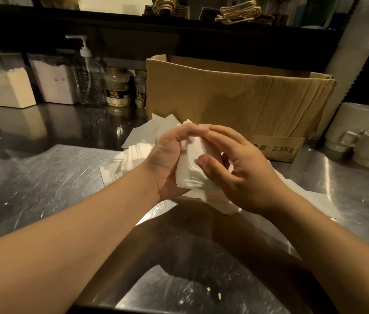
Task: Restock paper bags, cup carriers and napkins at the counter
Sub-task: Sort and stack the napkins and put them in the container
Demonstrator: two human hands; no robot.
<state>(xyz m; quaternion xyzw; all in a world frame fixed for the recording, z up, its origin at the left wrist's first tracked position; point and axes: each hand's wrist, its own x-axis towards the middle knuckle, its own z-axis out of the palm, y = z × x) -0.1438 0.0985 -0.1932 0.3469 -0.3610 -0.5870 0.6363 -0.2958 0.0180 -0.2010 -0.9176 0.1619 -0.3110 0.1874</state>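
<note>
Napkin step under way: my left hand (pixel 170 159) and right hand (pixel 242 168) both grasp a napkin stack (pixel 190 171); loose napkins (pixel 133 152) remain, nothing visibly restocked yet

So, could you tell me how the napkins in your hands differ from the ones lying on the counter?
The held napkin stack is squared up and lifted, gripped by the left hand and right hand; the loose napkins lie fanned and scattered on the steel counter, untouched. Both are white paper, in front of the cardboard box.
</note>
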